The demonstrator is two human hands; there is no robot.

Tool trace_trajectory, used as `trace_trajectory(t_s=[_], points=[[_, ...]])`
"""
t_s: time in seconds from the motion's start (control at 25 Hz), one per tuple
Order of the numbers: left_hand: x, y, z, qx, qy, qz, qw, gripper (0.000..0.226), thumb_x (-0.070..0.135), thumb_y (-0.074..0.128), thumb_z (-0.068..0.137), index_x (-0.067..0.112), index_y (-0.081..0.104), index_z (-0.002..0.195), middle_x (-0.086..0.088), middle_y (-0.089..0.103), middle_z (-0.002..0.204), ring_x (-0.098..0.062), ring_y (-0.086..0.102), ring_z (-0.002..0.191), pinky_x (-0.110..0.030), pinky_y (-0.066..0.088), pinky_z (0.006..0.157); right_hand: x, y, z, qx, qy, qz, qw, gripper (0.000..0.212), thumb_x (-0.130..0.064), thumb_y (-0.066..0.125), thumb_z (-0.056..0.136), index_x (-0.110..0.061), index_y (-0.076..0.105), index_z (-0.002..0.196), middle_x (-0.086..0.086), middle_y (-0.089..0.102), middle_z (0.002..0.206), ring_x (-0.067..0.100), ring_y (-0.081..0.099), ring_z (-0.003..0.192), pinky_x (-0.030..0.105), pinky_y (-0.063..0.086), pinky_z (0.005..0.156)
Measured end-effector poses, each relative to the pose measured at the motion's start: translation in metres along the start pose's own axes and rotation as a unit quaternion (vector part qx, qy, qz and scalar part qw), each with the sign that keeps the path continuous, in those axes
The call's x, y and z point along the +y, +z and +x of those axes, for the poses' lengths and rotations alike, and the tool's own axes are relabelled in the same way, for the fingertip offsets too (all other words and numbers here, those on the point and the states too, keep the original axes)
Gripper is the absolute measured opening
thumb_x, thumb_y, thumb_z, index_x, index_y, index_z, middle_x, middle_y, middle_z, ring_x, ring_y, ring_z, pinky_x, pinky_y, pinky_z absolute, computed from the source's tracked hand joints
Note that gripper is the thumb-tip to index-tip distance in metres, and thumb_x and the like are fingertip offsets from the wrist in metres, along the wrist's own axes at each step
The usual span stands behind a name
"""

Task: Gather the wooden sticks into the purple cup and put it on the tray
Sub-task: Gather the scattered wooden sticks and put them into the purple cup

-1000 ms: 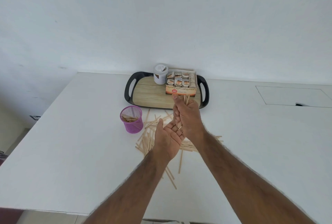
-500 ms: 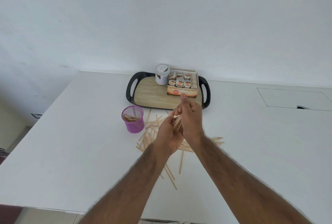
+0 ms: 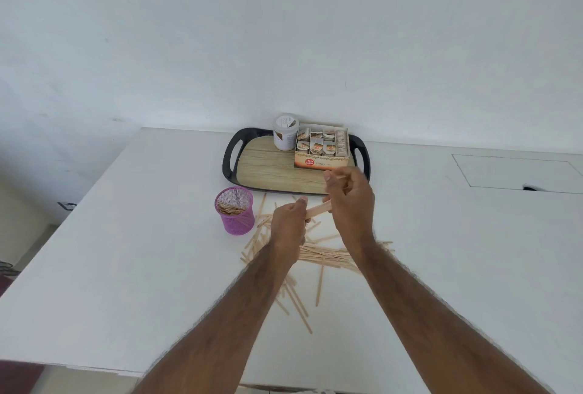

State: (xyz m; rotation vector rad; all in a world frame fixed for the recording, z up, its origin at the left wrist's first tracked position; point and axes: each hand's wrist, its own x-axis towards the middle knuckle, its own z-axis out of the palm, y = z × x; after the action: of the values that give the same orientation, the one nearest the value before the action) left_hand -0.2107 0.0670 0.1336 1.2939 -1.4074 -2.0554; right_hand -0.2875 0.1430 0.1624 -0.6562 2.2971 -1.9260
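Both hands, left (image 3: 288, 229) and right (image 3: 348, 201), curl their fingers around one bundle of sticks (image 3: 318, 209) above the table (image 3: 126, 235), beside the cup (image 3: 235, 215).

White-lidded jar (image 3: 285, 136) stood upright, open tea-bag box (image 3: 321, 158) sat just beside it, white table (image 3: 126, 235) lay beneath, plain white wall (image 3: 284, 30) rose behind

Soft, even light, bright on the white wall (image 3: 315, 30), greyer at the left of the frame. My right hand (image 3: 348, 194) blurs slightly; the wide lens stretches the frame's bottom edge.
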Motion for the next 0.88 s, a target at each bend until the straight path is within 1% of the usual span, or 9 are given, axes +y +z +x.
trace_trajectory(t_s=[0.08, 0.16, 0.32, 0.44, 0.52, 0.64, 0.72, 0.8, 0.88], points=[[0.003, 0.002, -0.005, 0.012, 0.035, 0.009, 0.999, 0.043, 0.037, 0.056, 0.101, 0.017, 0.051, 0.063, 0.005, 0.043, 0.050, -0.008, 0.032, 0.040, -0.024, 0.023, 0.044, 0.004, 0.001, -0.004, -0.041, -0.024, -0.127, 0.991, 0.038, -0.040, 0.056, 0.100, -0.012, 0.059, 0.074, 0.004, 0.063, 0.064, 0.021, 0.058, 0.059, 0.037, 0.048, 0.055], [0.005, 0.001, -0.009, 0.000, 0.077, 0.037, 0.996, 0.047, 0.037, 0.057, 0.101, 0.019, 0.047, 0.058, 0.007, 0.039, 0.048, -0.009, 0.030, 0.042, -0.026, 0.023, 0.045, 0.005, 0.001, -0.008, -0.043, -0.022, -0.175, 0.983, 0.045, -0.038, 0.052, 0.102, -0.007, 0.054, 0.069, 0.008, 0.059, 0.061, 0.022, 0.051, 0.055, 0.041, 0.045, 0.055], [0.005, 0.001, -0.008, 0.030, 0.239, 0.131, 0.962, 0.052, 0.030, 0.059, 0.100, 0.019, 0.035, 0.055, 0.008, 0.029, 0.048, -0.010, 0.024, 0.048, -0.028, 0.021, 0.048, 0.007, -0.006, -0.003, -0.020, 0.087, -0.140, 0.986, 0.047, -0.040, 0.051, 0.101, -0.012, 0.047, 0.064, 0.000, 0.050, 0.056, 0.013, 0.043, 0.052, 0.033, 0.038, 0.051], [-0.004, -0.001, -0.006, 0.071, 0.325, 0.182, 0.925, 0.051, 0.028, 0.058, 0.101, 0.018, 0.037, 0.057, 0.009, 0.031, 0.049, -0.008, 0.027, 0.049, -0.021, 0.021, 0.047, 0.006, -0.008, -0.003, -0.099, 0.180, -0.113, 0.972, 0.046, -0.034, 0.052, 0.096, -0.017, 0.040, 0.055, -0.004, 0.039, 0.048, 0.016, 0.035, 0.048, 0.027, 0.030, 0.046], [-0.009, -0.005, -0.005, 0.082, 0.342, 0.186, 0.918, 0.048, 0.029, 0.058, 0.102, 0.017, 0.038, 0.060, 0.006, 0.033, 0.052, -0.008, 0.029, 0.051, -0.020, 0.023, 0.047, 0.006, -0.007, -0.001, -0.125, 0.203, -0.052, 0.970, 0.049, -0.027, 0.058, 0.095, -0.019, 0.035, 0.052, -0.007, 0.031, 0.044, 0.015, 0.026, 0.044, 0.024, 0.024, 0.043], [-0.007, -0.006, -0.003, 0.056, 0.249, 0.146, 0.956, 0.041, 0.031, 0.055, 0.101, 0.017, 0.042, 0.065, 0.000, 0.037, 0.058, -0.011, 0.031, 0.054, -0.026, 0.025, 0.049, 0.011, -0.007, 0.000, -0.101, 0.133, -0.023, 0.986, 0.055, -0.027, 0.068, 0.093, -0.019, 0.031, 0.053, -0.009, 0.027, 0.045, 0.013, 0.023, 0.045, 0.027, 0.025, 0.044], [0.003, -0.007, -0.002, -0.001, 0.073, 0.062, 0.995, 0.032, 0.032, 0.052, 0.101, 0.014, 0.052, 0.074, -0.003, 0.042, 0.057, -0.015, 0.036, 0.047, -0.028, 0.029, 0.045, 0.016, -0.008, -0.002, -0.088, 0.069, -0.047, 0.993, 0.053, -0.030, 0.070, 0.092, -0.017, 0.034, 0.056, -0.008, 0.030, 0.048, 0.011, 0.027, 0.049, 0.025, 0.029, 0.047], [0.011, -0.012, 0.000, -0.064, -0.059, 0.031, 0.996, 0.035, 0.035, 0.047, 0.103, 0.009, 0.060, 0.082, 0.000, 0.044, 0.052, -0.012, 0.038, 0.041, -0.022, 0.030, 0.040, 0.022, -0.007, -0.005, -0.077, 0.017, -0.061, 0.995, 0.052, -0.029, 0.070, 0.093, -0.015, 0.035, 0.058, -0.007, 0.032, 0.050, 0.009, 0.028, 0.050, 0.021, 0.028, 0.047], [0.014, -0.014, 0.001, -0.097, -0.063, 0.055, 0.992, 0.038, 0.036, 0.048, 0.104, 0.010, 0.059, 0.080, 0.003, 0.041, 0.049, -0.009, 0.035, 0.039, -0.019, 0.027, 0.038, 0.026, -0.007, -0.008, -0.077, -0.017, -0.068, 0.995, 0.050, -0.029, 0.068, 0.095, -0.014, 0.038, 0.059, -0.008, 0.035, 0.051, 0.008, 0.030, 0.050, 0.022, 0.029, 0.048]])
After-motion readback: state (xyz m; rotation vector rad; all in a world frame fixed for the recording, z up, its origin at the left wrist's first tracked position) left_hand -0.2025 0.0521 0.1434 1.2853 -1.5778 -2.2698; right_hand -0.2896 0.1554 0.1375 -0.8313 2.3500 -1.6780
